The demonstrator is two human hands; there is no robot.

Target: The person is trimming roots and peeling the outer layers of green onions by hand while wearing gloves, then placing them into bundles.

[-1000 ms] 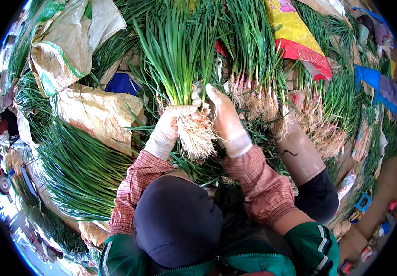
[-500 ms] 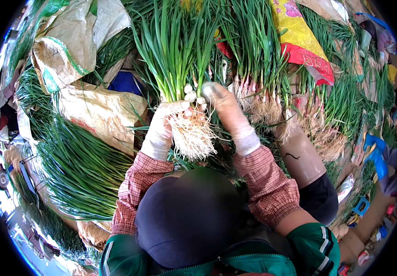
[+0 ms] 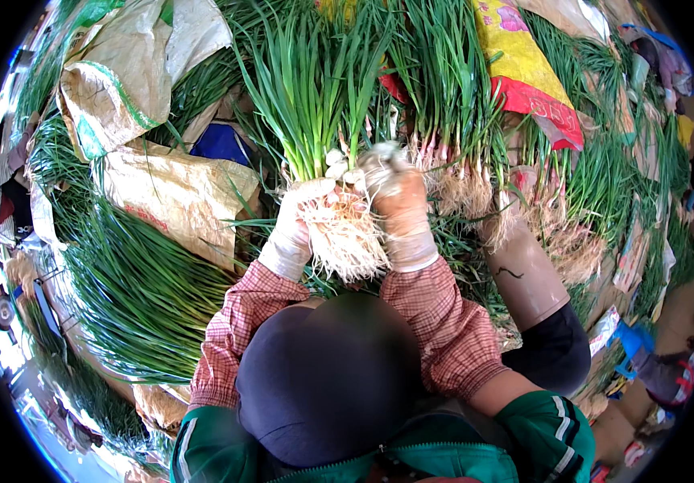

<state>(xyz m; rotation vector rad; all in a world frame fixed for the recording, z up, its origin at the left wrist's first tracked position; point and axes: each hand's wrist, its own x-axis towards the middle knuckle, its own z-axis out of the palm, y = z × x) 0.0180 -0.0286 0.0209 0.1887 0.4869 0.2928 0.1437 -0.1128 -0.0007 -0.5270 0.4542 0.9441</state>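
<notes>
My left hand, in a pale glove, is closed around the lower stems of a bunch of green garlic. The bunch stands upright, its long green leaves pointing away from me and its pale stringy roots hanging toward me. Small white bulbs show just above the grip. On the right side of the bunch, close against the bulbs and roots, is my gloved right hand. Motion smears its fingers, so I cannot make out their grip. Red checked sleeves cover both forearms.
More green garlic with roots lies to the right, and a large leafy heap to the left. Woven sacks sit at the left; a yellow and red sack is at the far right. Another person is at the right edge.
My right hand has turned more upright and drawn in against the bunch, its fingers now blurred. My left hand and the bunch have shifted slightly right. At the right edge, another person has moved.
</notes>
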